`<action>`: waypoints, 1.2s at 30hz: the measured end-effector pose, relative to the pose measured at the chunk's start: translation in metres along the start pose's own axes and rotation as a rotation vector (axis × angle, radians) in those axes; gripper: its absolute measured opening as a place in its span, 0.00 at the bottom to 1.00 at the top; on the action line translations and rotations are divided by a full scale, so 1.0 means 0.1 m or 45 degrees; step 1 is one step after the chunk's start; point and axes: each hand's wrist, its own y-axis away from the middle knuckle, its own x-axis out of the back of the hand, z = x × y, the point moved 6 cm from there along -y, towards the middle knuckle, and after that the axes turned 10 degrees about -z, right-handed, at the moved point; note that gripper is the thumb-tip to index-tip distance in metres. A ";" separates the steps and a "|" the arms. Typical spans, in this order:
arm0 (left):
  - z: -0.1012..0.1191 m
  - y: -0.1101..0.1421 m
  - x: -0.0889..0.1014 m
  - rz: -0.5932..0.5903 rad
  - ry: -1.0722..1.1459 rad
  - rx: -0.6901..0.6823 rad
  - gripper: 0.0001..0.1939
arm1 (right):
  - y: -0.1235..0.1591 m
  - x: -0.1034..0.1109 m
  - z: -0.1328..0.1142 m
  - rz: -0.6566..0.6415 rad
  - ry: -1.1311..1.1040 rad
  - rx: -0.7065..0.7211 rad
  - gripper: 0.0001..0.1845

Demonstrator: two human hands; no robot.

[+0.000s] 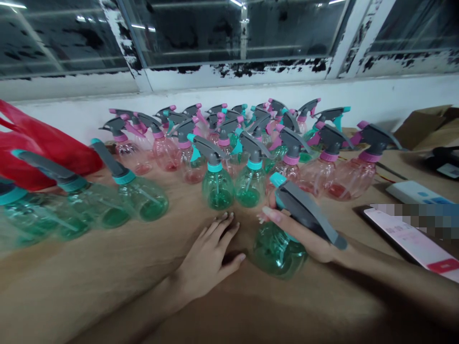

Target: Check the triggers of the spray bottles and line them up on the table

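My right hand (304, 231) is wrapped round the grey and teal trigger head of a green spray bottle (278, 251) that stands on the brown table (107, 286) in front of me. My left hand (210, 255) lies flat on the table just left of that bottle, fingers stretched out and holding nothing. Two more green bottles (232, 184) stand right behind my hands.
Several pink and green spray bottles (287, 143) crowd the table's far side below a window wall. More green ones (107, 200) line the left, by a red bag (39, 148). A phone (412, 241), a white device (416, 191) and a cardboard box (426, 124) sit at the right.
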 end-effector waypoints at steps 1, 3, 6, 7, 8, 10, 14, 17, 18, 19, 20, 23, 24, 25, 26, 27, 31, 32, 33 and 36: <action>0.00 0.00 0.00 -0.003 0.005 -0.002 0.29 | 0.00 0.01 0.00 0.004 0.018 -0.021 0.15; 0.00 0.00 0.00 -0.007 0.012 -0.002 0.30 | 0.00 0.02 0.00 0.004 0.019 -0.031 0.15; 0.00 0.00 -0.01 -0.001 0.010 0.004 0.29 | -0.03 0.02 -0.02 -0.008 -0.044 0.041 0.09; 0.00 0.00 -0.01 0.001 0.010 0.005 0.29 | -0.04 0.02 -0.02 -0.016 -0.069 0.065 0.09; 0.00 0.00 -0.01 0.000 0.010 0.004 0.29 | -0.05 0.01 -0.01 -0.018 -0.088 0.080 0.10; 0.00 0.00 -0.01 0.000 0.013 0.003 0.29 | -0.05 0.00 0.03 -0.010 -0.116 0.068 0.14; 0.00 0.00 0.00 0.000 0.017 0.014 0.29 | -0.03 -0.02 0.08 -0.018 -0.167 0.054 0.18; 0.00 0.00 0.00 -0.005 0.005 0.015 0.29 | -0.02 -0.03 0.07 -0.006 -0.174 0.075 0.19; 0.00 0.00 -0.01 -0.006 0.000 0.013 0.29 | -0.03 -0.03 0.07 -0.002 -0.172 0.077 0.20; 0.00 0.00 -0.01 -0.006 -0.005 0.010 0.29 | -0.03 -0.03 0.07 -0.004 -0.171 0.074 0.20; 0.00 0.00 -0.02 -0.005 -0.007 0.008 0.29 | -0.03 -0.03 0.07 -0.007 -0.173 0.071 0.19; 0.00 0.00 -0.02 -0.003 -0.004 0.008 0.29 | -0.04 -0.03 0.05 -0.016 -0.192 0.066 0.19; 0.00 0.00 -0.02 -0.002 -0.002 0.006 0.29 | -0.05 -0.03 0.04 -0.019 -0.202 0.070 0.19; 0.00 0.00 -0.01 -0.002 0.000 0.004 0.29 | -0.05 -0.02 0.03 -0.020 -0.212 0.077 0.20; 0.00 0.00 -0.01 0.000 0.001 0.005 0.29 | -0.05 -0.02 0.02 -0.019 -0.222 0.081 0.21; 0.00 0.00 -0.01 0.002 0.004 0.006 0.29 | -0.05 -0.02 0.02 -0.018 -0.228 0.084 0.21; 0.00 0.00 -0.01 0.014 0.029 0.008 0.29 | -0.03 -0.01 0.02 -0.018 -0.202 0.080 0.22; 0.00 0.00 0.00 0.018 0.034 0.004 0.29 | -0.03 -0.01 0.02 -0.024 -0.195 0.080 0.21; 0.00 0.00 0.00 0.019 0.037 0.002 0.29 | -0.03 -0.02 0.03 -0.028 -0.190 0.079 0.21; 0.00 0.00 0.00 0.019 0.033 0.005 0.29 | -0.03 -0.02 0.05 -0.028 -0.190 0.073 0.21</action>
